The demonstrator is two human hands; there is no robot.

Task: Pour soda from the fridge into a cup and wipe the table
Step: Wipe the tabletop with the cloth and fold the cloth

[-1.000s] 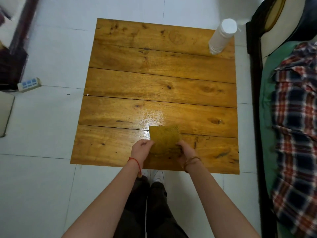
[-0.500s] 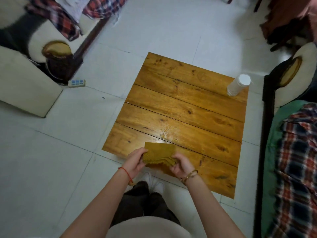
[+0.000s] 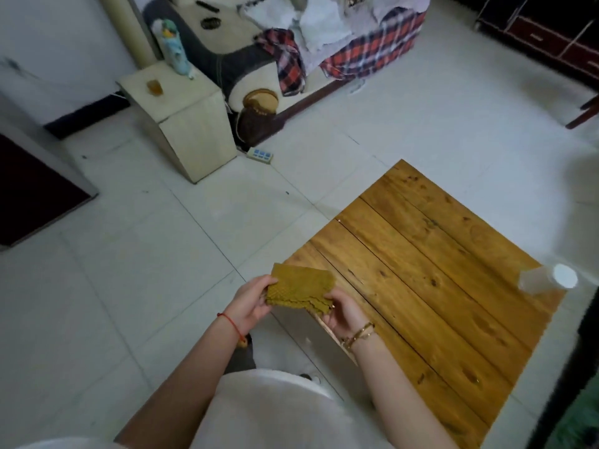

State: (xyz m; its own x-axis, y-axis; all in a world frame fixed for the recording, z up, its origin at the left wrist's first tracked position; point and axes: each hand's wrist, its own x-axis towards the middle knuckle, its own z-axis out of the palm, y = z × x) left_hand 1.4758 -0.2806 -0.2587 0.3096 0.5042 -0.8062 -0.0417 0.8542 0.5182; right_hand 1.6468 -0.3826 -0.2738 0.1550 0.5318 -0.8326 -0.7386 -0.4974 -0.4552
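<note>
A folded mustard-yellow cloth point(image 3: 299, 288) is held in the air over the near left corner of the low wooden table point(image 3: 431, 286). My left hand point(image 3: 251, 303) grips its left edge and my right hand point(image 3: 343, 311) holds its lower right edge. A white paper cup point(image 3: 547, 280) stands on the table's far right edge. A small glass of amber drink point(image 3: 154, 87) sits on a pale side cabinet point(image 3: 191, 134) at the far left.
A sofa point(image 3: 291, 59) with plaid cloths lies beyond the cabinet. A white power strip point(image 3: 260, 154) lies on the tiled floor by it. A dark cabinet point(image 3: 544, 30) stands far right, and a dark panel point(image 3: 35, 189) sits at the left edge.
The view has swung left, so the table now sits to the right. Both hands lifted the cloth off the tabletop and folded it between them.
</note>
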